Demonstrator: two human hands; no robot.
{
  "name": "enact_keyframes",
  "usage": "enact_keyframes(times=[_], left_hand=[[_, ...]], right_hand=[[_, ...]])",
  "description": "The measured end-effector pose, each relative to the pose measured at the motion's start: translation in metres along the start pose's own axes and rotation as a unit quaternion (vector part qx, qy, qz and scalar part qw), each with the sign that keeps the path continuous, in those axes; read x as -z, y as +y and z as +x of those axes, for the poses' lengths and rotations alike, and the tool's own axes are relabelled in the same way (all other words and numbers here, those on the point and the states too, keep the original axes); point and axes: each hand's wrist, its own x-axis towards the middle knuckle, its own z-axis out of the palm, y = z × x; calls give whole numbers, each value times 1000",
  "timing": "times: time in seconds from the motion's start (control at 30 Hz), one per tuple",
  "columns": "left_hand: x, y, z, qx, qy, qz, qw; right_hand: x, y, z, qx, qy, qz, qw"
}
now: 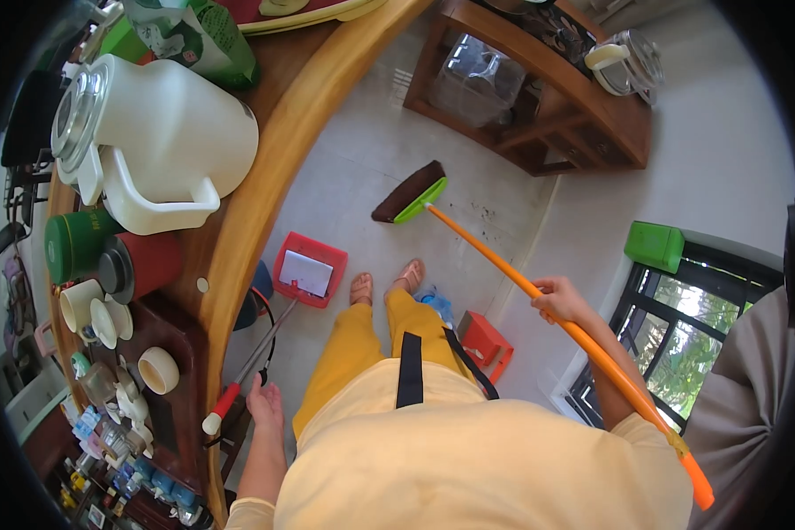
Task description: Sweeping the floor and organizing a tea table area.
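Observation:
A broom [480, 248] with an orange pole, a green head and dark brown bristles slants across the view. My right hand [560, 299] grips its pole partway up, and the bristles [409, 191] rest on the pale tiled floor ahead of my feet. Low on the left, my left hand [265, 402] is held out with nothing in it, close beside the red grip of a long-handled dustpan. That red dustpan [338, 268] lies on the floor by my feet, with a flat whitish piece [306, 272] in its pan. Small dark debris [483, 213] is scattered right of the broom head.
A wooden table [285, 156] curves along my left, bearing a white thermos jug [182, 126], canisters and a tea tray [192, 371] with cups. A wooden cabinet [596, 142] stands at the far wall. Near my feet are a red bin [482, 339] and a blue plastic item [437, 303].

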Motion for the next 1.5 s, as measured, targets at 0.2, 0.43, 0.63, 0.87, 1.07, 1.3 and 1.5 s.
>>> enact_keyframes(times=[0.2,0.43,0.63,0.87,1.07,1.3,1.5], left_hand=[[7,11,5,-70,-47,50,995],[10,28,-11,-117,-27,13,993],[13,41,-18,-126,-36,-7,991],[9,32,-40,-209,-79,64,973],[-1,29,-58,-257,-70,71,961],[-49,36,-89,-280,-113,121,946],[-105,27,-111,-296,-167,182,923]], right_hand=[[-3,-38,-55,33,-22,9,999],[-59,-118,48,240,-95,-98,961],[-133,-188,154,275,-134,-108,946],[-147,-167,198,238,-105,-233,937],[-49,-82,121,161,-87,-210,960],[22,-8,5,63,-15,-103,993],[34,-5,9,91,-28,58,994]])
